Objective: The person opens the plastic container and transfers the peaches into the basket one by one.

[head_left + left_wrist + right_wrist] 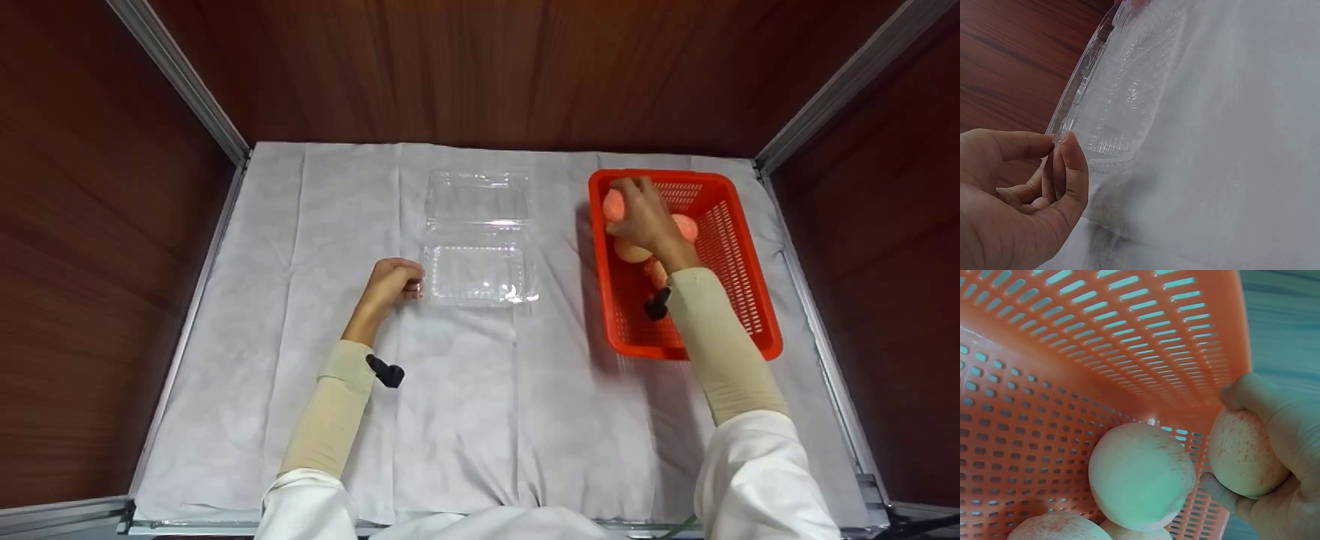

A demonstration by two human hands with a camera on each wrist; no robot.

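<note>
A clear plastic clamshell box (480, 274) lies unfolded on the cloth, lid half away from the person. At its near left side, my left hand (394, 281) pinches the rim between thumb and fingers, as the left wrist view shows. Over the far left part of a red slotted basket (634, 322), my right hand (646, 216) grips a pinkish peach (1244, 455) close to the basket's side. Below that hand lie more peaches, among them a pale one (1140, 475) and a pink one (685, 227); the hand and forearm partly cover them.
A pale grey creased cloth (450, 405) covers the table. Dark wood-grain panels (487, 75) with metal edge rails enclose it at the back and both sides. The basket stands at the right, a strip of cloth separating it from the box.
</note>
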